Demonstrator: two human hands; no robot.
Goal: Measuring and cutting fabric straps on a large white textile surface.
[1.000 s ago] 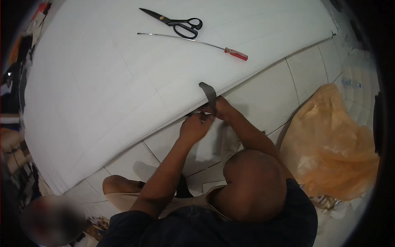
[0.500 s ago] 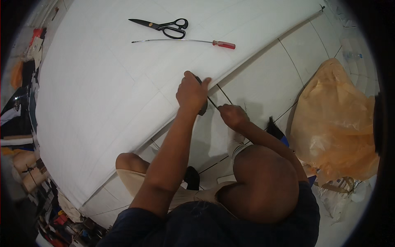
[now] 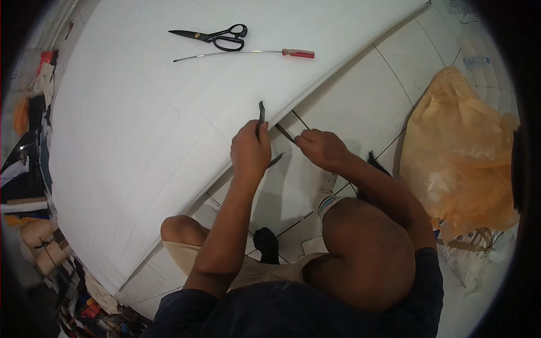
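Note:
My left hand (image 3: 250,152) is closed at the edge of the white sheet (image 3: 141,124), gripping a dark, narrow strip (image 3: 261,110). One end of it sticks up past the fingers, and another dark tip shows below the hand. My right hand (image 3: 322,150) is closed on a dark, flat length (image 3: 285,133) that reaches toward my left hand. Whether both are one piece is hidden by my left fingers. Beyond them on the sheet lie black scissors (image 3: 213,38) and a long, thin screwdriver (image 3: 248,53) with a red handle.
White floor tiles (image 3: 360,84) show beyond the sheet's near edge. A big yellowish plastic bag (image 3: 451,158) stands at the right, with a crumpled clear bag (image 3: 468,262) below it. Various items, among them a brown roll (image 3: 48,248), crowd the left side. My bent legs are below my hands.
My left hand has moved slightly down and left and turned, so the strip's upper end shows above it. My right hand has risen slightly. The whole view has shifted a little.

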